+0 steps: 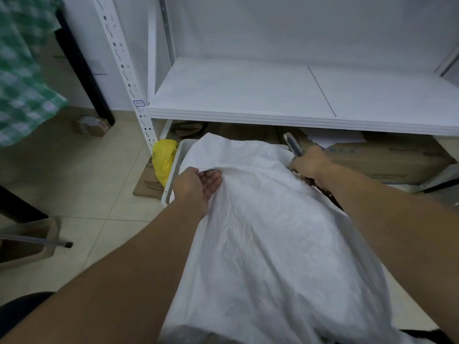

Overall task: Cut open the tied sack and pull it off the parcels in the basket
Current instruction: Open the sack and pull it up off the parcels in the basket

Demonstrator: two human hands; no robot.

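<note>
A large white woven sack (268,232) lies draped over a white basket (173,170), hiding whatever is inside it. My left hand (196,184) grips a fold of the sack at its upper left, palm turned up and fingers tucked under the cloth. My right hand (309,163) holds a utility knife (294,145) at the sack's upper right edge, with the blade end pointing up and away. No parcels show.
A white metal shelf (298,100) stands right behind the basket, with cardboard boxes (387,157) under it. A yellow bag (164,157) and flat cardboard (146,184) lie left of the basket. A small taped parcel (90,125) sits on the tiled floor.
</note>
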